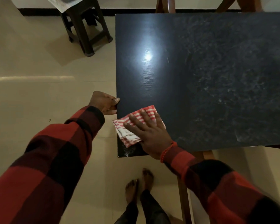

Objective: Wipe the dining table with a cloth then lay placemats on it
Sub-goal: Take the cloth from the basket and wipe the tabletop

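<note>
The dark dining table (200, 70) fills the upper right, with dusty smears over its right half and a glare spot on the left half. A folded red-and-white striped cloth (129, 135) lies at the table's near left corner, slightly overhanging the left edge. My right hand (149, 131) presses flat on the cloth with fingers spread. My left hand (103, 102) grips the table's left edge, thumb on top and fingers curled under. No placemats are in view.
A dark plastic stool (86, 28) stands on the tiled floor at the upper left, with a cloth-covered item on it. Wooden table legs (183, 199) show below and behind the top. My bare feet (139, 185) are near the table's corner.
</note>
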